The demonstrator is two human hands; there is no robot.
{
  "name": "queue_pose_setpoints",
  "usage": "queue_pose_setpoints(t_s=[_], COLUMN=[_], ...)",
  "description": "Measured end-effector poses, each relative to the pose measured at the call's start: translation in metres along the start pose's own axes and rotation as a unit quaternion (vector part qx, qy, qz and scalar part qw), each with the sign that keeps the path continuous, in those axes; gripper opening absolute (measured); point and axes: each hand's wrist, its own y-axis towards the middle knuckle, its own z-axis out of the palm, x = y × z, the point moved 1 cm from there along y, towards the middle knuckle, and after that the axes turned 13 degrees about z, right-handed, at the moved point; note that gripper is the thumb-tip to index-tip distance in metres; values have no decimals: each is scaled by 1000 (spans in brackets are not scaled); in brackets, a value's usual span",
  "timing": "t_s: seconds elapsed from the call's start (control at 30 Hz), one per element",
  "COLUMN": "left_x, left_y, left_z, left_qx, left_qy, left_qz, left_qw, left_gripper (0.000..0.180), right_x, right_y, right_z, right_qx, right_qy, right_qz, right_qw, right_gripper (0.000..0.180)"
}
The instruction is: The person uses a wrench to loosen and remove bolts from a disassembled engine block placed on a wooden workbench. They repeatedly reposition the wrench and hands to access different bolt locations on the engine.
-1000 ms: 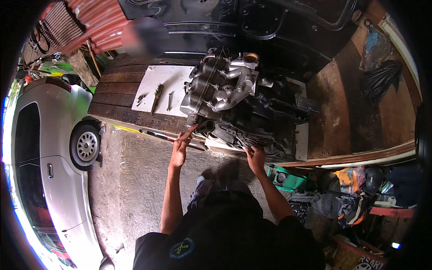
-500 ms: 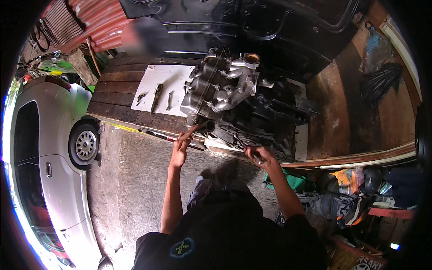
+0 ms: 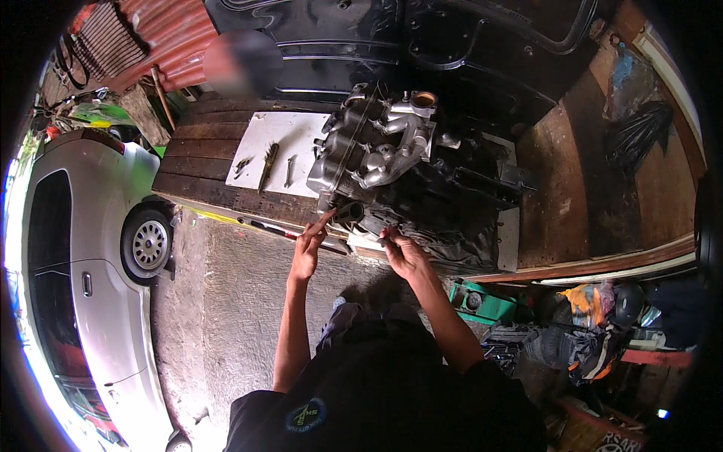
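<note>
A grey metal engine (image 3: 343,147) with a branching silver manifold (image 3: 407,147) lies on the wooden bench. My left hand (image 3: 306,252) is at its near left end. The index finger reaches out to the casing beside a dark round opening (image 3: 349,213), the other fingers partly bent; I see nothing held. Just to the right, my right hand (image 3: 405,256) is closed around a slim metal hand tool (image 3: 382,237), whose exact kind is unclear. That hand is close to the engine's near edge.
Left of the engine, a white board (image 3: 256,135) bears a dark brush (image 3: 268,166), a spanner (image 3: 289,172) and small parts. A black panel (image 3: 482,53) stands behind. A silver car (image 3: 98,264) is at left; a green case (image 3: 482,301) sits low at right.
My right hand has moved left with the tool, nearer to my left hand. The left index finger keeps its place at the engine's end. The view has shifted slightly.
</note>
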Motion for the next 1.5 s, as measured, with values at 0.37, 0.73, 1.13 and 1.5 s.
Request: queue_pose_setpoints(t_s=[0.37,0.73,1.13,1.5], left_x=[-2,10,1,-29], left_y=[-2,-4,-3,-3], left_z=[1,-1,6,17], left_qx=[-1,3,-17,-58], left_qy=[-17,-20,-40,87], left_qz=[2,-13,0,23], left_qw=[1000,1000,999,994], left_gripper=[51,55,48,53], right_x=[2,30,34,-14], right_y=[28,37,28,-45], right_z=[-31,-56,-64,26], right_qx=[3,105,-46,-77], right_qy=[-63,-107,-211,-517], right_qz=[-58,-51,-74,-118], right_qw=[996,987,974,844], right_gripper=[9,16,23,25])
